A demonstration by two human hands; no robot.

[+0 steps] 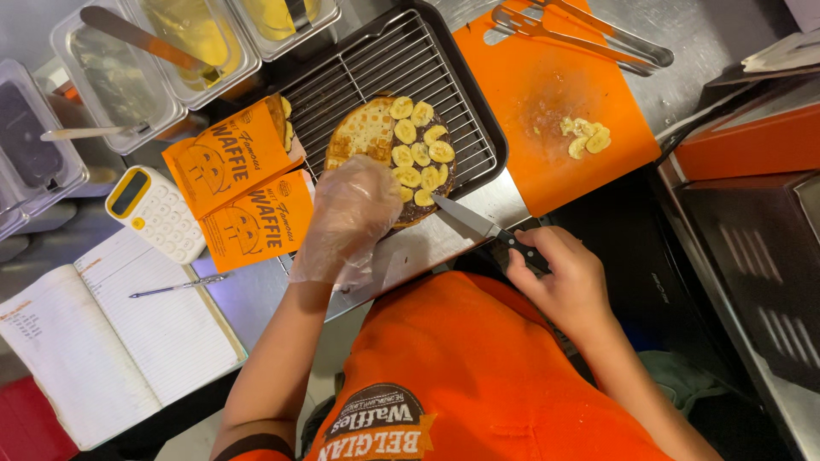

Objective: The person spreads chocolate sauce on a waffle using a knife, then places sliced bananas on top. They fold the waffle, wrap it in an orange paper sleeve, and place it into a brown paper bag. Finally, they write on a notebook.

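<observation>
Round waffle w/ dark spread + banana slices sits on wire rack in a black tray, centre of counter; left hand in clear plastic glove rests spread open on its near edge, right hand is closed round a black-handled knife, tip touching the waffle rim. Left of tray: two orange rectangular paper sleeves w/ black face drawing, then white-yellow calculator, open notebook w/ pen. Right: orange cutting board w/ banana scraps, metal tongs on top.
</observation>
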